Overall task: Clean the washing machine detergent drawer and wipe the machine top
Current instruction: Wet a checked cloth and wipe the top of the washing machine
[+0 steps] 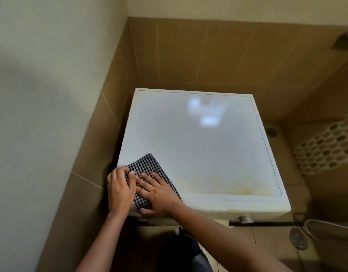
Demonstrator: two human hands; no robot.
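Cloth [147, 165] half covered; wall fitting [343, 41] blurred, edge-cropped

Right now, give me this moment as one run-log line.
phase: wiping machine top | checkered cloth: front-left corner | left hand: grips cloth edge | right hand: flat on cloth | yellowish stain: front edge

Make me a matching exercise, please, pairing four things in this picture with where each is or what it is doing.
1 checked cloth
2 left hand
3 right hand
4 yellowish stain

A pressed flat on the cloth
B on the machine top, near-left corner
C along the top's front edge, right of the cloth
D wears a ring

Pairs: 1-B, 2-D, 3-A, 4-C
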